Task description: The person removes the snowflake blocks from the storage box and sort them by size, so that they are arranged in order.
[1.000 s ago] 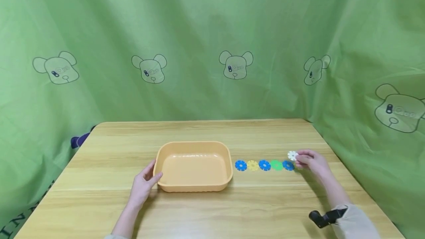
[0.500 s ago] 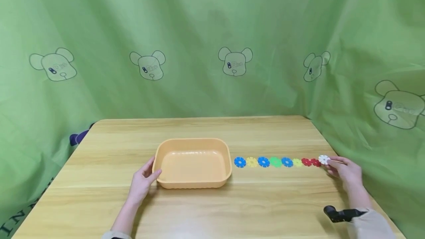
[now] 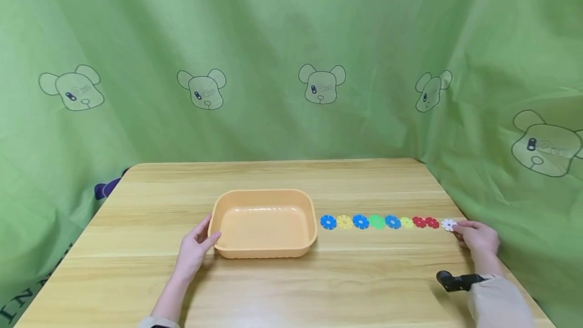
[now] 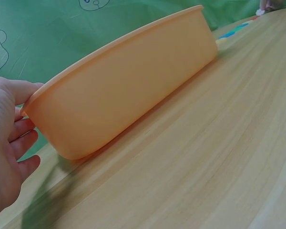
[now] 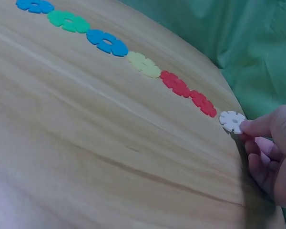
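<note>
My right hand [image 3: 478, 237] pinches a white notched disc [image 5: 231, 121] between thumb and finger, close over the table at the right end of a row. To its left lie a red disc [image 5: 203, 103], another red disc [image 5: 175, 84], a pale yellow-green disc [image 5: 144, 65], then a blue disc [image 3: 393, 222], a green disc [image 3: 377, 221] and more blue and yellow ones. With its thumb over the rim, my left hand [image 3: 193, 252] grips the left end of an orange plastic basin [image 4: 128, 81], whose inside shows nothing but its bare floor.
The wooden table [image 3: 346, 287] has its right edge just beyond my right hand. A green curtain [image 3: 264, 130] with bear-head outlines hangs behind and on both sides. A black camera mount [image 3: 457, 281] sticks out from my right sleeve.
My right hand has moved right along the row with the white disc, uncovering the yellow-green and red discs, then lowered it slightly past the last red one. The left hand keeps its grip.
</note>
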Demonstrator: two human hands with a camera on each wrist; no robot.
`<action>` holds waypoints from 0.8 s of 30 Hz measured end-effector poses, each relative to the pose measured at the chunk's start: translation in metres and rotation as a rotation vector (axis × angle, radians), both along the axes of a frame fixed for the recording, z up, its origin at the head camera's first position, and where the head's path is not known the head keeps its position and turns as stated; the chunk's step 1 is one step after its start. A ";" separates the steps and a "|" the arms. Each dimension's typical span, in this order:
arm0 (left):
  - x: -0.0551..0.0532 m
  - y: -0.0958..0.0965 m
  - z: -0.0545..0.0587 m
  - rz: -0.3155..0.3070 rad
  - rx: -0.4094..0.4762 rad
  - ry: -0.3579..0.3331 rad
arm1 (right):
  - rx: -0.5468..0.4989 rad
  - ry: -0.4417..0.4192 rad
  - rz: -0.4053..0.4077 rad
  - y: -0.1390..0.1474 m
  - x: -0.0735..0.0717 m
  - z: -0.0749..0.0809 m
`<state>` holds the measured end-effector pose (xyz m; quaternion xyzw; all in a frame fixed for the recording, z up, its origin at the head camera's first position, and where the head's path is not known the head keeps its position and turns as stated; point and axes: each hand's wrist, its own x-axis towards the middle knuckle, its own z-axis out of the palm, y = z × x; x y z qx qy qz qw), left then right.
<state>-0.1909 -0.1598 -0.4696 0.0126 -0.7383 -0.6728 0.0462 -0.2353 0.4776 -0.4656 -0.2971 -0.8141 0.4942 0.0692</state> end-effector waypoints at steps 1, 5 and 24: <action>0.000 0.000 0.000 0.001 0.003 0.001 | 0.036 -0.013 0.000 -0.001 0.000 0.001; 0.000 -0.001 0.001 0.000 0.008 0.002 | 0.141 -0.082 -0.015 -0.006 -0.001 0.004; 0.002 0.001 -0.001 -0.002 0.003 0.003 | 0.209 -0.148 -0.057 -0.010 0.002 0.001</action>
